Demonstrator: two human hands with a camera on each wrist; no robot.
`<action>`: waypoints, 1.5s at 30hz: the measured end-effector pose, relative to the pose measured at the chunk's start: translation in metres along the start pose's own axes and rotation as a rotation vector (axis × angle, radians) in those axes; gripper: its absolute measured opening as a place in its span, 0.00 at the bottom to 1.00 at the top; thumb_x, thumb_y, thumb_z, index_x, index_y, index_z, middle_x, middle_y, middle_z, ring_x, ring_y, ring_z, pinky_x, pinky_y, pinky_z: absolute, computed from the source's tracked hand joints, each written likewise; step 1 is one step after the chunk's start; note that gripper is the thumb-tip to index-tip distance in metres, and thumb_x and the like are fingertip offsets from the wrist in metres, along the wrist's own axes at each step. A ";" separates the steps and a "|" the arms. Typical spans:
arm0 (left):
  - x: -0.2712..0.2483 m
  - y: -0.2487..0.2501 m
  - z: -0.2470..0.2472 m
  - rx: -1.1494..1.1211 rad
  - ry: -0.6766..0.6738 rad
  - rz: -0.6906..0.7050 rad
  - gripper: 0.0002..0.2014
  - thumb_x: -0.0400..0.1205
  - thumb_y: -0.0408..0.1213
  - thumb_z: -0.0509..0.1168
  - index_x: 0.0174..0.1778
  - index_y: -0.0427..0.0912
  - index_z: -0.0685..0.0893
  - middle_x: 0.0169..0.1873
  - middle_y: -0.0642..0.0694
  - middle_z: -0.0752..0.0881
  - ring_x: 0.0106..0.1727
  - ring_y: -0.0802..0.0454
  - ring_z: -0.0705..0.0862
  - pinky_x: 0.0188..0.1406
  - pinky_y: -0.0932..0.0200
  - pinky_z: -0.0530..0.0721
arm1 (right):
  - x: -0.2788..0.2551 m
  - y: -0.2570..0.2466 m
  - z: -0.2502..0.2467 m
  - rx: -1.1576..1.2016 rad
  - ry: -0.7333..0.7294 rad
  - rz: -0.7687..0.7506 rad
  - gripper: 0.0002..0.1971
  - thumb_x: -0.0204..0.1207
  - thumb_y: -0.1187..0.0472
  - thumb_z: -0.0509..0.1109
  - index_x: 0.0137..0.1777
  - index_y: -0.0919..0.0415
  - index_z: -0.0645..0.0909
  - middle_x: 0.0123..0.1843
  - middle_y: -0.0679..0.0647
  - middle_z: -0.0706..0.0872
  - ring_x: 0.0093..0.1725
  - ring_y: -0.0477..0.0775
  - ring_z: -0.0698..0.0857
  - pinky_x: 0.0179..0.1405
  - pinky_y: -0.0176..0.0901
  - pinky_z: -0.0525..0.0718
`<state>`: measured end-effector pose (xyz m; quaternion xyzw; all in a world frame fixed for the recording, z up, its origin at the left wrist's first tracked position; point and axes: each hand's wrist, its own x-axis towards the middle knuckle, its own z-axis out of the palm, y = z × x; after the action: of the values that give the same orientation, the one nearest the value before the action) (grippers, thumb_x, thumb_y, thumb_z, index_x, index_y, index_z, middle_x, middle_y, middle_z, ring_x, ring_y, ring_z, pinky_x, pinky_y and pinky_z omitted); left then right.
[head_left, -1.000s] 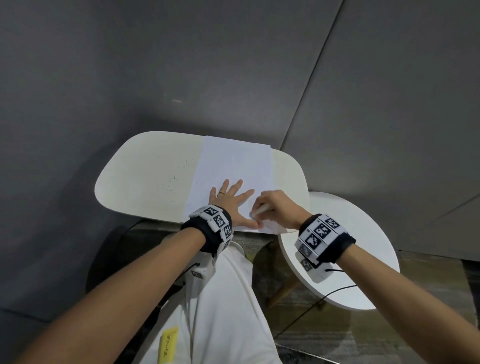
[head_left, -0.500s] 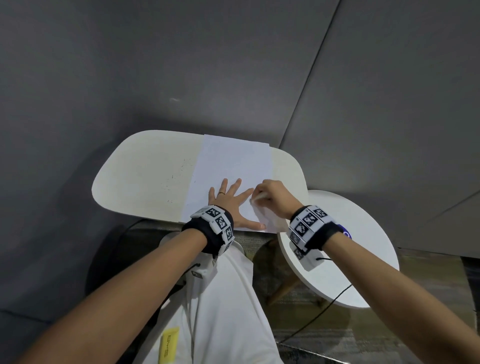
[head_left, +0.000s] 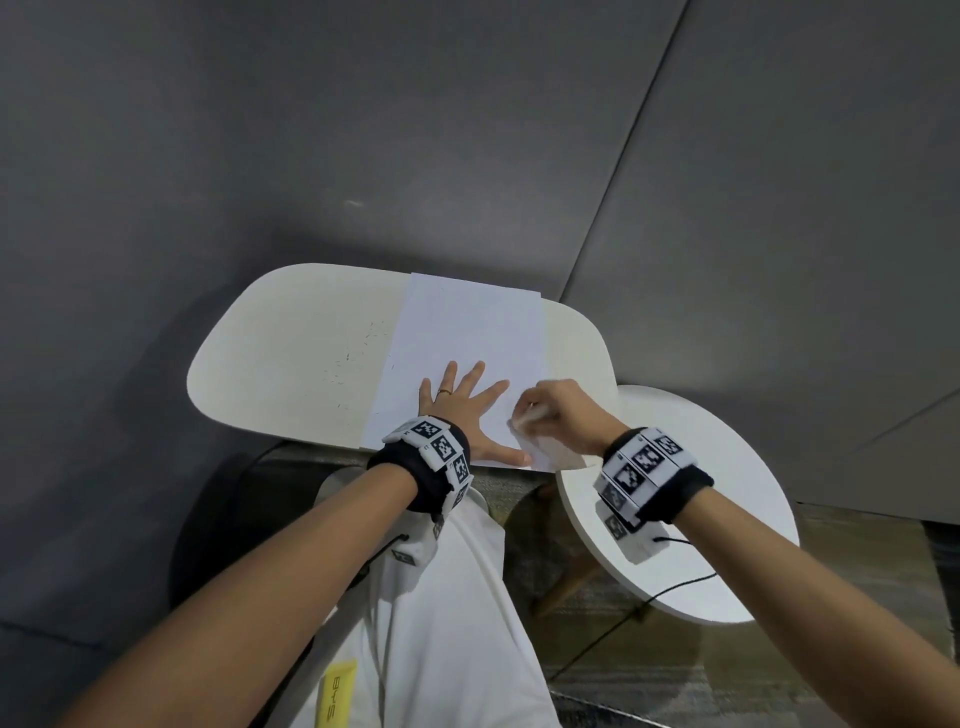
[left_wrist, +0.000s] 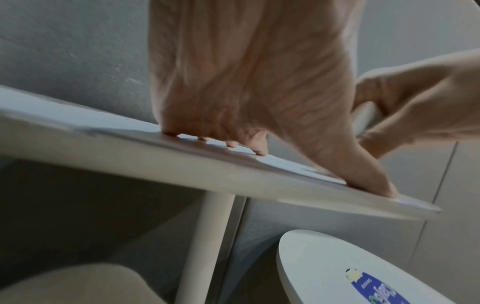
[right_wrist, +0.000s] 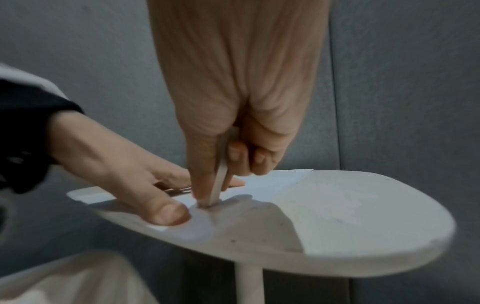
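Observation:
A white sheet of paper (head_left: 467, 332) lies across the white oval table (head_left: 291, 353). My left hand (head_left: 462, 405) rests flat on the sheet's near part with fingers spread, and its thumb (right_wrist: 166, 214) presses down by the table's near edge. My right hand (head_left: 530, 415) grips a thin pale stick-like tool (right_wrist: 221, 174) between thumb and curled fingers. The tool's tip touches the paper just right of the left thumb. The sheet's near right corner (head_left: 550, 454) looks lifted or crumpled under the right hand.
A lower round white table (head_left: 727, 519) stands to the right, with a blue printed label or packet (left_wrist: 376, 288) on it. Grey wall panels close in behind the oval table. My white trousers (head_left: 457, 623) are below, and a black cable (head_left: 623, 618) hangs from the right wrist.
My right hand with the tool slid a little forward and left over the paper's near right corner, then came back. The left hand stayed flat on the sheet.

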<state>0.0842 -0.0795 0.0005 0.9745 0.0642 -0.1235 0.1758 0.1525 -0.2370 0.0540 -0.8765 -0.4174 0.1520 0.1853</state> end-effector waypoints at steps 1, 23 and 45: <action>0.000 0.000 0.000 0.005 0.003 0.000 0.57 0.62 0.80 0.62 0.83 0.65 0.43 0.84 0.54 0.34 0.83 0.42 0.31 0.77 0.33 0.33 | -0.005 0.001 -0.001 0.008 -0.059 -0.026 0.05 0.71 0.64 0.74 0.46 0.64 0.86 0.41 0.47 0.83 0.39 0.41 0.80 0.41 0.22 0.72; 0.001 -0.001 0.001 0.005 0.005 -0.004 0.57 0.62 0.80 0.62 0.83 0.64 0.42 0.84 0.54 0.34 0.83 0.43 0.30 0.77 0.33 0.32 | -0.007 0.012 0.004 0.005 0.024 -0.021 0.04 0.72 0.63 0.74 0.46 0.61 0.85 0.45 0.53 0.85 0.44 0.49 0.82 0.45 0.33 0.76; -0.002 -0.002 0.002 -0.021 0.031 0.006 0.63 0.61 0.81 0.61 0.85 0.55 0.38 0.83 0.56 0.33 0.83 0.46 0.30 0.77 0.34 0.31 | 0.025 -0.002 0.011 0.178 0.013 0.048 0.03 0.72 0.63 0.74 0.43 0.62 0.86 0.43 0.54 0.90 0.40 0.44 0.84 0.38 0.23 0.76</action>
<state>0.0816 -0.0785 -0.0013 0.9746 0.0653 -0.1069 0.1855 0.1613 -0.2138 0.0421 -0.8673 -0.3800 0.1870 0.2615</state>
